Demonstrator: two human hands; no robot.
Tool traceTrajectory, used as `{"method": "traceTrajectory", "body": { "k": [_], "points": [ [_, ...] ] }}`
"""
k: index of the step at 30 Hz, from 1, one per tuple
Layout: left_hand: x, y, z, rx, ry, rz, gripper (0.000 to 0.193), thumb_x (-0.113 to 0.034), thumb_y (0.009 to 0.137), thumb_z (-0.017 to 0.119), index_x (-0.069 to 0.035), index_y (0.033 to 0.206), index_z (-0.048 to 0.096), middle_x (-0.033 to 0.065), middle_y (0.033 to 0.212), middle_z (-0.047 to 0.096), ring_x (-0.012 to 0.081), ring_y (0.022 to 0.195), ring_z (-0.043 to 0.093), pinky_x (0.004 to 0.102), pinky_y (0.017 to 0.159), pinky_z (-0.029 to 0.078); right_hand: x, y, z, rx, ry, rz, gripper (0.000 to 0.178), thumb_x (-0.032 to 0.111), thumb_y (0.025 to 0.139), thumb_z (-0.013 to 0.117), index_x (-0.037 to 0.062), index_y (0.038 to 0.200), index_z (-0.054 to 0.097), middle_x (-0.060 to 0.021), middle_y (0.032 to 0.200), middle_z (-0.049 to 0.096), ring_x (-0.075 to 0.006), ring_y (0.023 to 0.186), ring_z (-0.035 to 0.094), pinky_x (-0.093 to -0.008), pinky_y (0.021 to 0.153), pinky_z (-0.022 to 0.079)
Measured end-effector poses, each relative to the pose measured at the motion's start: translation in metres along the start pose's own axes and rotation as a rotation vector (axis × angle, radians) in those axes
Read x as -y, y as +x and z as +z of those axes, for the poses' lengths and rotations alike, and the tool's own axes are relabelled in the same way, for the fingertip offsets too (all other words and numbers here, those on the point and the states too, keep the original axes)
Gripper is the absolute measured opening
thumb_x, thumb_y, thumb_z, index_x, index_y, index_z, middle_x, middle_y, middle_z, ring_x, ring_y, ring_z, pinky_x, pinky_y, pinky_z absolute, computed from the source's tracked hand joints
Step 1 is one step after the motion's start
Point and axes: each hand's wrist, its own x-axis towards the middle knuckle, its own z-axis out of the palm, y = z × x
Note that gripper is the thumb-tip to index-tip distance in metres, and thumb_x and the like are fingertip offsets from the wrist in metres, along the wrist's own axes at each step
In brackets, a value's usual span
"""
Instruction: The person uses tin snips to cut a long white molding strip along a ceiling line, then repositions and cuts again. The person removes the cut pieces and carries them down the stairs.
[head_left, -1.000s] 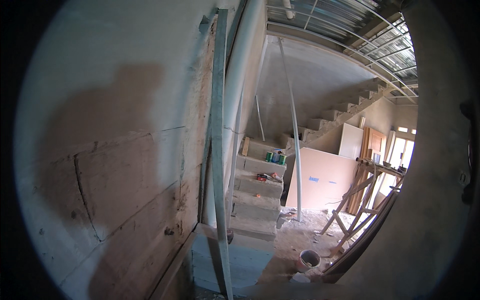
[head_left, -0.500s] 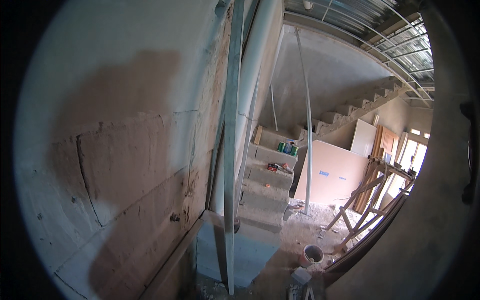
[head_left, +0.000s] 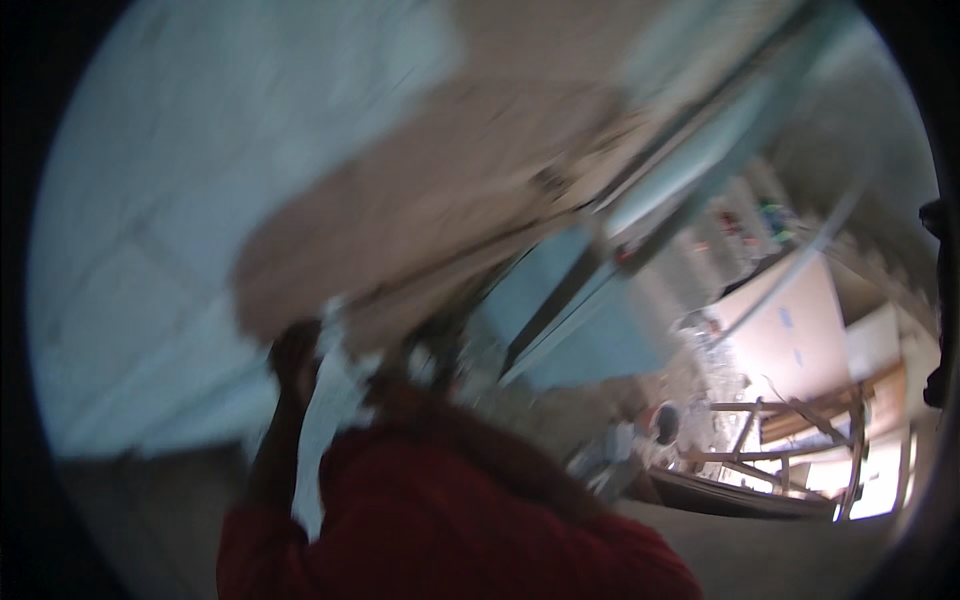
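Observation:
Everything close by is smeared by motion. My left hand [head_left: 294, 358] is raised at the lower left, against the pale plastered wall [head_left: 180, 260] or just in front of it; I cannot tell if it touches. My right hand [head_left: 398, 398] lies close in front of my red shirt, its forearm crossing from the right. The fingers of both hands are too dark and blurred to read, and no held thing can be made out. A brown shadow [head_left: 430, 200] falls over the wall above my hands.
Concrete steps [head_left: 690, 270] rise beyond a leaning metal profile [head_left: 600, 285]. A bucket [head_left: 662, 424] stands on the rubble-strewn floor, near a pale block [head_left: 618, 440]. Farther right are a wooden trestle [head_left: 790, 455] and a large leaning board [head_left: 785, 320].
The view has swung down and tilted, so the steps and trestle now appear farther right. Both my hands, forearms and the red shirt have come into view.

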Motion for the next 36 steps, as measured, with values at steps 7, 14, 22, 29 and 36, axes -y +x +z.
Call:
{"method": "traceTrajectory", "body": {
  "k": [7,14,22,29,36],
  "points": [
    [0.006,-0.014,-0.016,0.228,0.366,-0.053,0.064,-0.027,0.074,0.070,-0.018,0.135,0.052,-0.0011,0.131,0.058,0.0151,0.120,0.052,0.0365,0.092,0.039,0.100,0.008,-0.001,-0.111,0.198,0.514,0.069,0.041,0.073,0.078,-0.0041,0.119,0.056,-0.0093,0.089,0.063,-0.0167,0.071,0.059,-0.0324,0.066,0.049],
    [-0.004,-0.010,-0.011,0.171,0.074,-0.265,0.055,-0.038,0.084,0.067,-0.016,0.133,0.055,-0.0003,0.127,0.060,0.0159,0.116,0.053,0.0368,0.092,0.038,0.105,-0.009,-0.007,-0.130,0.243,0.488,0.055,0.041,0.076,0.074,-0.0021,0.106,0.058,-0.0090,0.084,0.057,-0.0172,0.075,0.055,-0.0306,0.067,0.044],
    [0.001,-0.007,-0.016,0.161,0.268,-0.052,0.053,-0.039,0.083,0.067,-0.012,0.128,0.059,0.0055,0.118,0.064,0.0242,0.101,0.060,0.0361,0.083,0.043,0.086,-0.017,0.001,-0.167,0.160,0.450,0.050,0.038,0.074,0.075,-0.0007,0.101,0.057,-0.0075,0.084,0.057,-0.0155,0.074,0.053,-0.0301,0.067,0.044],
    [0.006,-0.009,-0.013,0.163,0.245,-0.056,0.055,-0.039,0.081,0.070,-0.011,0.127,0.060,0.0055,0.119,0.064,0.0248,0.103,0.061,0.0353,0.089,0.044,0.090,-0.022,-0.007,-0.138,0.299,0.478,0.041,0.035,0.075,0.074,0.0026,0.091,0.055,-0.0053,0.081,0.054,-0.0145,0.075,0.052,-0.0303,0.067,0.043],
    [0.002,-0.008,-0.011,0.147,0.294,-0.073,0.054,-0.047,0.079,0.067,-0.014,0.121,0.063,0.0054,0.115,0.065,0.0237,0.107,0.060,0.0376,0.086,0.047,0.093,-0.019,-0.011,-0.119,0.310,0.495,0.040,0.034,0.075,0.074,0.0033,0.092,0.055,-0.0039,0.081,0.052,-0.0142,0.074,0.050,-0.0298,0.066,0.041]
  ]
}}
